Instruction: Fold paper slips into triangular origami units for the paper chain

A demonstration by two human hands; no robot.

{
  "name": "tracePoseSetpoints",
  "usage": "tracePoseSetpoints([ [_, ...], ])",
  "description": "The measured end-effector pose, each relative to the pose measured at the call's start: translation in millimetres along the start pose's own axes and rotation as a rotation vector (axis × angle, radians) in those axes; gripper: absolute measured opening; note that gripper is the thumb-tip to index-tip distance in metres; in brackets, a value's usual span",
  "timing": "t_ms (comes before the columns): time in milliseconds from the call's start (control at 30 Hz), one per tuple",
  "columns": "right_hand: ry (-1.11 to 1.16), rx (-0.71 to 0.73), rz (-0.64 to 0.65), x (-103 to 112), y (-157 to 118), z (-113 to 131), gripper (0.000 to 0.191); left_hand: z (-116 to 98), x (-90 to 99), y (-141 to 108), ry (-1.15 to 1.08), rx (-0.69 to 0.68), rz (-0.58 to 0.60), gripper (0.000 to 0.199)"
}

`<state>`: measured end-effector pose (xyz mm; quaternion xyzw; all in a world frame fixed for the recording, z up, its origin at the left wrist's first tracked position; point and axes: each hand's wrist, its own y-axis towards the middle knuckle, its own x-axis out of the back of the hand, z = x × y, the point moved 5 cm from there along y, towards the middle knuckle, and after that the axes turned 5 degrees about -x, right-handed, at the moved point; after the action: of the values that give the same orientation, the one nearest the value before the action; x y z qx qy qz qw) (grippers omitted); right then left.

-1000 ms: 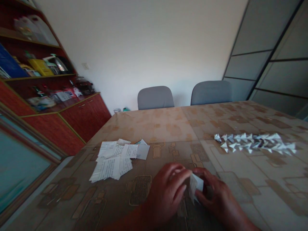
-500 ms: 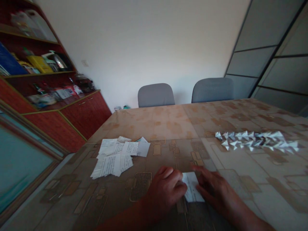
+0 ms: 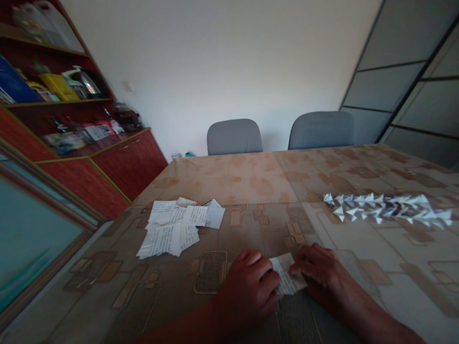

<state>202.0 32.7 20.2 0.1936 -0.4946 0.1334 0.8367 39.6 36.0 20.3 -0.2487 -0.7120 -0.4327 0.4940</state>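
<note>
A small sheet of printed white paper (image 3: 285, 273) is between my two hands near the front of the table. My left hand (image 3: 249, 282) has its fingers curled on the paper's left edge. On the right edge, my right hand (image 3: 317, 272) pinches the paper with thumb and fingers. Left of my hands lies a loose pile of printed paper pieces (image 3: 165, 234). Rows of folded, pointed paper pieces (image 3: 387, 209) stand at the right side of the table.
The table (image 3: 247, 177) has a patterned cover. Two grey chairs (image 3: 234, 137) (image 3: 321, 130) stand behind its far edge. A red cabinet (image 3: 125, 162) with filled shelves is at the left.
My right hand's fingers have closed in from a more spread pose onto the paper's right edge. The paper has tilted slightly. The view has shifted a little.
</note>
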Motion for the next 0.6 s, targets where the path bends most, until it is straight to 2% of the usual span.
tracePoseSetpoints([
  [100, 0.051, 0.004, 0.049, 0.6, 1.1, 1.5, 0.018, -0.3, -0.2, -0.3, -0.094, 0.035, -0.029, 0.013],
  [167, 0.082, -0.016, 0.062, 0.3, 2.3, 0.9, 0.014, 1.5, -0.4, -0.9, -0.176, 0.086, -0.063, 0.011],
  [300, 0.109, -0.070, 0.006, -2.6, 5.6, -6.5, 0.017, 7.0, -1.0, -1.5, -0.265, 0.218, -0.094, 0.008],
  [433, 0.070, -0.105, -0.068, -9.0, 8.6, -13.7, 0.024, 13.3, -1.6, -2.1, -0.228, 0.337, -0.067, 0.008],
  [500, 0.021, -0.126, -0.100, -11.9, 9.1, -15.4, 0.023, 13.3, -0.5, -2.3, -0.183, 0.325, -0.064, 0.009],
  [600, -0.042, -0.159, -0.128, -14.9, 8.8, -16.4, 0.020, 3.8, 3.8, -2.6, -0.065, 0.161, -0.111, 0.010],
])
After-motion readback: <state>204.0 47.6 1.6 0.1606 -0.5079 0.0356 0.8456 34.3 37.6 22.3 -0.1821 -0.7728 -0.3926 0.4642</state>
